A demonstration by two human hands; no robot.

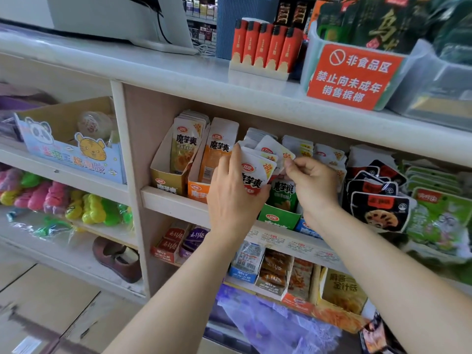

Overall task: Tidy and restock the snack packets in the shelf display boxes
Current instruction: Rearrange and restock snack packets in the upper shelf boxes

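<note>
Both bare forearms reaching up and forward from lower frame, converging. Left hand [233, 192] showing its back to camera, fingers wrapping over fan of snack packets [255, 172], thumb hooking beneath. Right hand [315, 186] sitting just beside left, knuckles curling, thumb and forefinger pinching top corner of packet at fan's right edge.
</note>
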